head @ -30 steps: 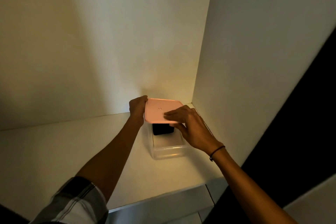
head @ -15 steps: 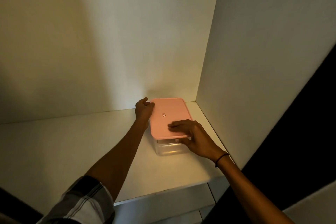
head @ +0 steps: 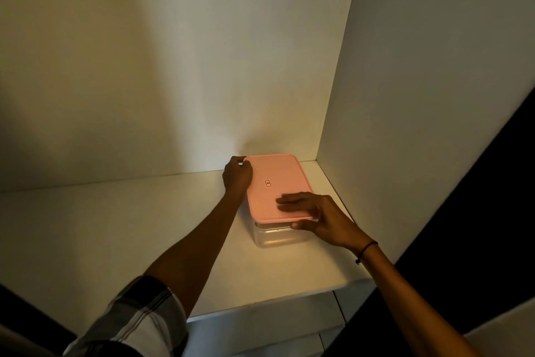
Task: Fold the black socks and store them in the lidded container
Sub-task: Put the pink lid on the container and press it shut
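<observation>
A clear plastic container (head: 272, 236) stands on a white shelf (head: 144, 226) near the back right corner. A pink lid (head: 275, 183) lies flat on top of it and covers it fully. My left hand (head: 237, 175) grips the lid's far left corner. My right hand (head: 315, 216) lies on the near right part of the lid, fingers spread on top and thumb under the front rim. The black socks are hidden under the lid.
The shelf is boxed in by a white back wall (head: 173, 67) and a white side panel (head: 419, 96) on the right. A dark opening (head: 477, 226) lies to the right. The shelf's front edge (head: 260, 310) runs below the container.
The lid was tilted up over the open container with the black socks visible inside. It has come down flat onto the container, and my hands have shifted along its edges.
</observation>
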